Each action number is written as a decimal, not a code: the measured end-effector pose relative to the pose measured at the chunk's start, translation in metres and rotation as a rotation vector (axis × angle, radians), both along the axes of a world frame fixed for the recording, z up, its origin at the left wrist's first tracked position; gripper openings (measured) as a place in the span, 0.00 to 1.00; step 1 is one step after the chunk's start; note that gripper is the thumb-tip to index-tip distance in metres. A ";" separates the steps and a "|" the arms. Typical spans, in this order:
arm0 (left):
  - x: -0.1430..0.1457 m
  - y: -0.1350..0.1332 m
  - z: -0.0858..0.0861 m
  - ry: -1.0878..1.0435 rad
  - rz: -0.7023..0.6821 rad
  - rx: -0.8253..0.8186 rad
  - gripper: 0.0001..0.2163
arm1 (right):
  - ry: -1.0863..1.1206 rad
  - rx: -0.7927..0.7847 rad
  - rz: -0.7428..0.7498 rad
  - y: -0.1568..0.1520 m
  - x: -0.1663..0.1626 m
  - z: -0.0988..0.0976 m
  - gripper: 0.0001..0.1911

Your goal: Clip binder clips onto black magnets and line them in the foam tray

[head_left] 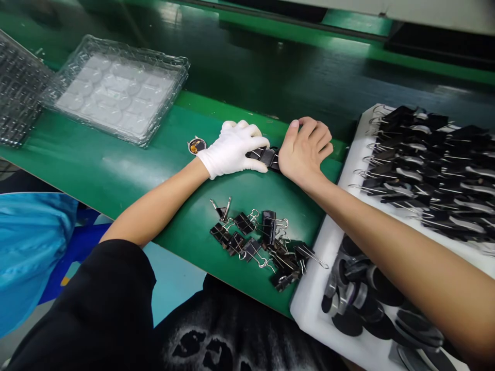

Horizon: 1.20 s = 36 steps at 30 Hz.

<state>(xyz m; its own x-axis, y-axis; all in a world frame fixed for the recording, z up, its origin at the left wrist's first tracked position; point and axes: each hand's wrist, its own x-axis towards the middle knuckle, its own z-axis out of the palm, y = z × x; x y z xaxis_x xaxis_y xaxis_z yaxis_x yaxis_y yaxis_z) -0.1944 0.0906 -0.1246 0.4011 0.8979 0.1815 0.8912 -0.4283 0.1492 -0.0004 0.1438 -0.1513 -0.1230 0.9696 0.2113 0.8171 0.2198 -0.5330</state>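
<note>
My left hand (240, 148), in a white glove, reaches over the green worktop with thumb and fingers around a black binder clip (267, 156). The clip sits on a dark piece that is mostly hidden between my hands. At the other end of that piece, the heel of my bare right hand (303, 149) rests against it, with the fingers raised, loosely bent and apart. Beside my left wrist lies a small round watch case (197, 146) with a gold-coloured middle. Nearer my body is a loose heap of black binder clips (266, 242) with silver wire handles.
On the right, a white foam tray (328, 257) holds rows of black clipped parts (433, 170) and several dark round pieces (359, 293). A clear plastic tray (116, 95) stands back left, beside stacked clear trays (19, 87). A dark belt (270, 62) runs behind the worktop (127, 175).
</note>
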 end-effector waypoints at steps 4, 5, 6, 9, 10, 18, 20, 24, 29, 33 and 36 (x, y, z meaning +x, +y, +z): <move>0.001 0.000 0.000 -0.016 0.007 -0.006 0.38 | 0.012 -0.005 -0.015 -0.005 -0.003 0.004 0.29; 0.001 0.000 0.001 -0.019 0.010 -0.008 0.38 | 0.021 -0.009 -0.016 -0.005 -0.005 0.005 0.29; 0.001 -0.001 0.002 -0.019 0.013 -0.011 0.37 | 0.036 -0.016 -0.018 -0.005 -0.006 0.007 0.30; 0.002 -0.004 0.009 -0.041 0.034 -0.035 0.35 | 0.123 -0.085 -0.054 -0.001 -0.006 0.016 0.30; 0.003 -0.005 0.012 -0.075 0.052 -0.049 0.34 | 0.160 -0.129 -0.049 0.002 -0.003 0.021 0.29; 0.016 -0.023 0.044 -0.631 0.466 -0.253 0.35 | 0.193 -0.292 0.763 -0.006 0.041 0.064 0.26; 0.019 -0.026 0.046 -0.588 0.455 -0.283 0.36 | 0.172 -0.287 0.738 -0.011 0.043 0.066 0.19; 0.022 -0.028 0.043 -0.298 0.444 -0.197 0.35 | 0.146 -0.310 0.754 -0.015 0.045 0.064 0.14; 0.027 -0.027 0.040 -0.107 0.436 -0.228 0.37 | 0.126 -0.348 0.746 -0.019 0.051 0.062 0.11; 0.022 -0.031 0.040 -0.032 0.313 -0.209 0.31 | 0.081 -0.308 0.710 -0.033 0.049 0.071 0.06; 0.014 -0.034 0.039 -0.251 0.279 -0.292 0.33 | 0.065 -0.222 0.644 -0.044 0.064 0.091 0.07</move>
<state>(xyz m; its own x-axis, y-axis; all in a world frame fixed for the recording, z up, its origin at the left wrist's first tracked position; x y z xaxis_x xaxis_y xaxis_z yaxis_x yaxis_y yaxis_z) -0.1801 0.0570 -0.0859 0.1131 0.9930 -0.0345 0.8875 -0.0853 0.4529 0.0633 0.1002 -0.0607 -0.6836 0.7286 0.0425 0.5246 0.5310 -0.6655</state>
